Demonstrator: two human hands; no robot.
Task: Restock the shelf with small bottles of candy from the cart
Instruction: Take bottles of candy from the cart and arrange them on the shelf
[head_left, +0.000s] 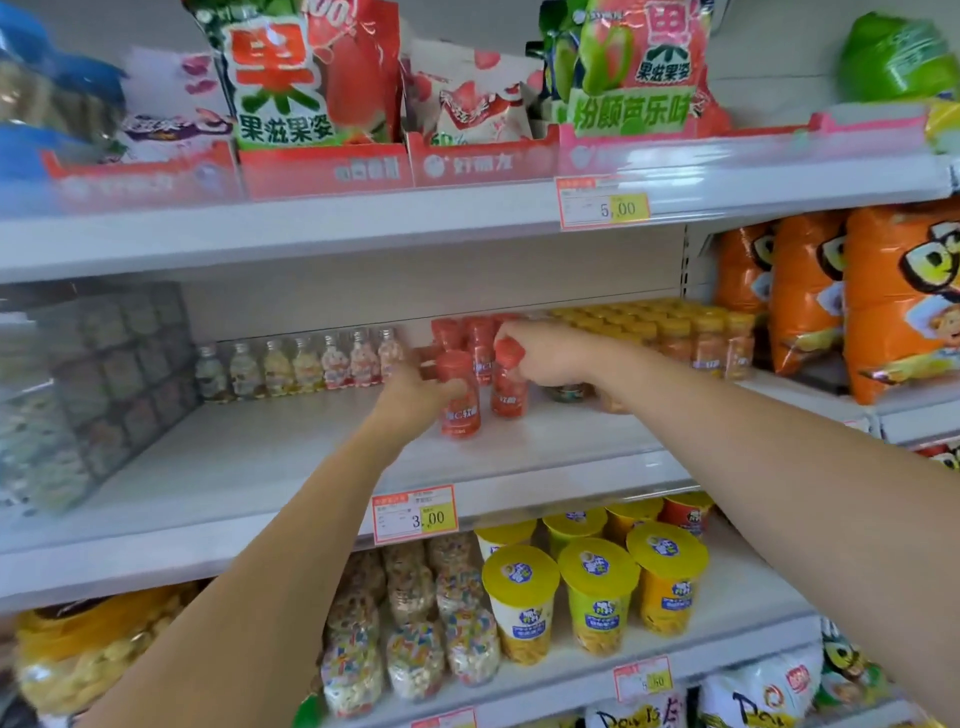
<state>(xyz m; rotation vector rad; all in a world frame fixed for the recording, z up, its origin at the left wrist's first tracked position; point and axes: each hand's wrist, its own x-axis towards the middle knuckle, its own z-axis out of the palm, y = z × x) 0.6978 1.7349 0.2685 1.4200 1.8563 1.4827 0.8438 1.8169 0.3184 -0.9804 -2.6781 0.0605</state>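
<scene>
Both my arms reach onto the middle shelf. My left hand grips a small red candy bottle by its side, its base at the shelf surface. Just to the right, my right hand holds a second red bottle by its red cap. More red bottles stand behind them. To their right stands a block of yellow-capped bottles, to their left a row of clear small bottles. The cart is out of view.
A stack of clear boxes fills the shelf's left end. Orange snack bags hang at the right. Candy bags in red trays sit on the shelf above, yellow-lidded cups and jars below. Price tags clip to the shelf edges.
</scene>
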